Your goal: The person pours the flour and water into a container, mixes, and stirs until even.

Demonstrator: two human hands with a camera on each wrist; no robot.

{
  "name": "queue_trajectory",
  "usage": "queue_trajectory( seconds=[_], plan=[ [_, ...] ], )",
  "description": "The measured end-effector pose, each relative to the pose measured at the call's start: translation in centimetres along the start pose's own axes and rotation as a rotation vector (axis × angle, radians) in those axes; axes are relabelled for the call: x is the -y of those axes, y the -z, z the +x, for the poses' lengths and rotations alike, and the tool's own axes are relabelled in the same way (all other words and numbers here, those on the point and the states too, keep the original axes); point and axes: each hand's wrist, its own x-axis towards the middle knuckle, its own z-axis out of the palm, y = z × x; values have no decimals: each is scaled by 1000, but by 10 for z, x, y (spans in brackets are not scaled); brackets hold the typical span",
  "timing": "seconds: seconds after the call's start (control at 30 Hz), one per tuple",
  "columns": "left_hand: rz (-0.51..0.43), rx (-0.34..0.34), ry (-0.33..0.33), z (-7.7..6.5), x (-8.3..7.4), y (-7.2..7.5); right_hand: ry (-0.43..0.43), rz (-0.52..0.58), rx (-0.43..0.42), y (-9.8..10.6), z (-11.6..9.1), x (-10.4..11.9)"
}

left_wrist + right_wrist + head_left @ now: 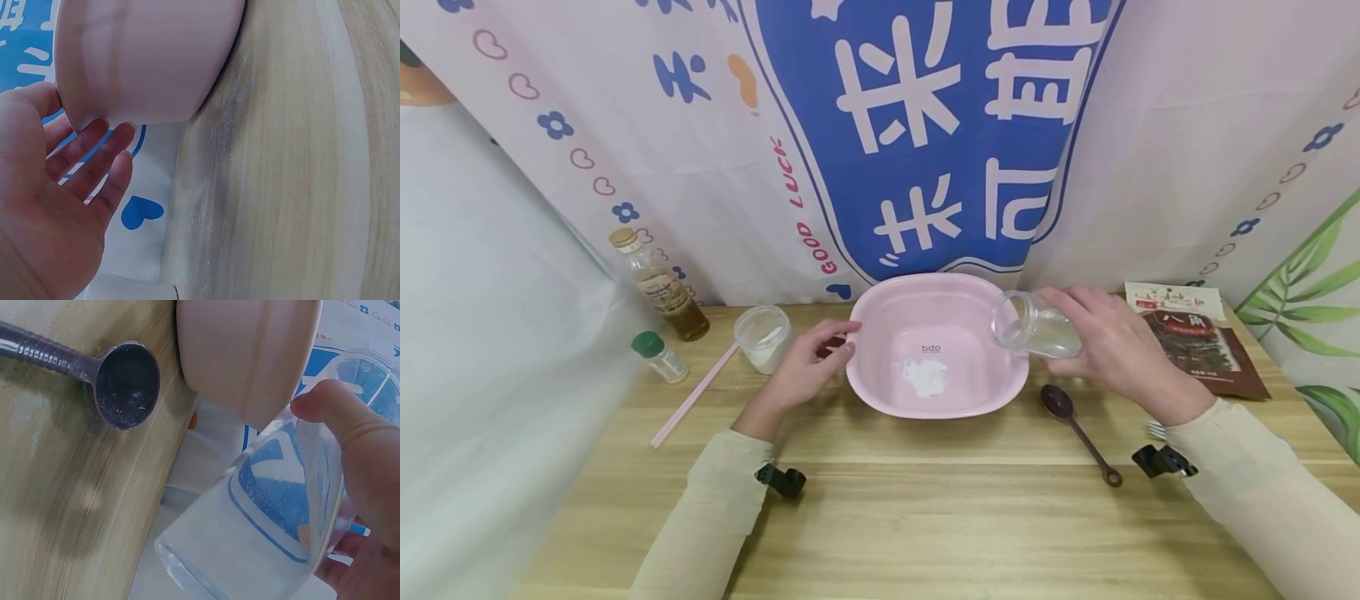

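At the far left of the tabletop (917, 508) stand a green-capped shaker (664, 360) and, just behind it, an oil bottle (664, 287) with a tan cap and amber contents low inside. To their right, pink chopsticks (692, 398) lie slantwise, their far end by a clear tub (765, 343) holding white powder.

Next comes the left hand (808, 367), partly closed, with the thumb on the rim of the pink basin (966, 329) and fingertips against its outer side, the fingers slightly spread. The basin sits upright at the back of the tabletop, before a printed cloth (700, 167), and a patch of white powder (925, 377) lies on its bottom, below the letters "bdo".

At the basin's right side, the right hand (1108, 346) is curled round a clear jar (1054, 332), tipped to the left with its mouth over the basin's right rim. Whether any liquid is leaving the jar cannot be made out.

Nearer the front, below the jar, lies a dark spoon (1081, 427), its bowl pointing toward the basin; the right wrist view shows pale specks in that bowl. Farther right, fork tines (1157, 430) show beside the right sleeve (1247, 467), and a brown packet (1202, 346) lies at the back, overlapping a pale packet (1176, 297).
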Motion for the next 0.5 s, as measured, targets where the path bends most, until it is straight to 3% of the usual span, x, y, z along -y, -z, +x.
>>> queue_trajectory(
  seconds=[0.5],
  plan=[
    [-4,4,2,-1,0,0,33,-30,19,1,1,-2]
  ],
)
